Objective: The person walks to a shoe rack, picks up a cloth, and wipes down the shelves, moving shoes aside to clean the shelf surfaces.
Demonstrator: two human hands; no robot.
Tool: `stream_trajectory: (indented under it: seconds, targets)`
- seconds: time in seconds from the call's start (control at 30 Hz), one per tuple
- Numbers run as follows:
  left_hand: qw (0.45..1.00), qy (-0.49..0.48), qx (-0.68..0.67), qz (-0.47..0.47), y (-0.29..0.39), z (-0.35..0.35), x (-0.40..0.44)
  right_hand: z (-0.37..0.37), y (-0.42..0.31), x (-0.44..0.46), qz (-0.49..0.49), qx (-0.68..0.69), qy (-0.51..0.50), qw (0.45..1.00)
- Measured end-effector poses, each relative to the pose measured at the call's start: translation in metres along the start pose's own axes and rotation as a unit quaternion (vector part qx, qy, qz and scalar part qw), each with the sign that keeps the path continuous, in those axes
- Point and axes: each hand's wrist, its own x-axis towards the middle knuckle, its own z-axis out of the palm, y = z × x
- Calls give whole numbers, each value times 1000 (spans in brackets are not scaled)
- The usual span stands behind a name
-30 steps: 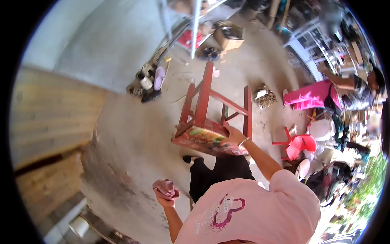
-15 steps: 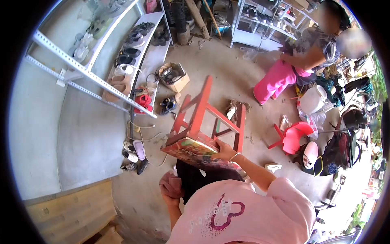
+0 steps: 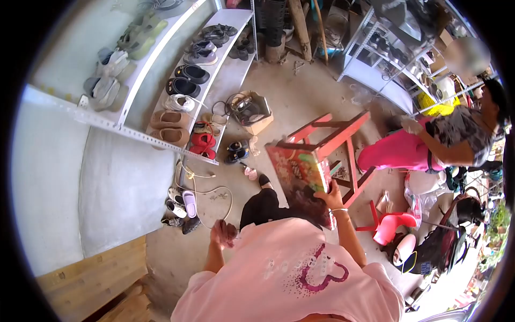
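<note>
A red wooden stool (image 3: 335, 140) is tipped on its side in front of my body, its legs pointing away to the upper right. Its patterned seat (image 3: 295, 172) faces left towards me. My right hand (image 3: 329, 197), with a bracelet at the wrist, grips the near edge of that seat. Bunched in my closed left hand (image 3: 216, 236) is a dusky pink cloth (image 3: 230, 231), held low beside my shirt and apart from the stool. One of my shoes (image 3: 264, 181) shows just left of the seat.
Shoe shelves (image 3: 206, 70) line the left wall. A cardboard box (image 3: 252, 115) of cords, loose shoes (image 3: 189, 204) and a cable lie on the floor. At right are a co-worker in pink trousers (image 3: 397, 150), a small red chair (image 3: 394, 225) and bags (image 3: 440, 244).
The stool has swung to the right, its seat now turned more to the left. My left hand with the cloth has come forward slightly. The co-worker is bent lower, and my view has shifted.
</note>
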Motion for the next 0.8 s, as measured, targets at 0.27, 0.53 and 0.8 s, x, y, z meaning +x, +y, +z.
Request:
stream_trajectory:
  seconds: [0.27,0.53,0.8]
  targets:
    - [976,143,99,-135,57,-15,221,-28,-83,156,89,169,55,980]
    - [970,168,94,-152,4,29,350,-56,-78,368,172,267,37,947]
    - [905,245,-320,-137,-12,167,412,-47,-115,628,261,192,39,945]
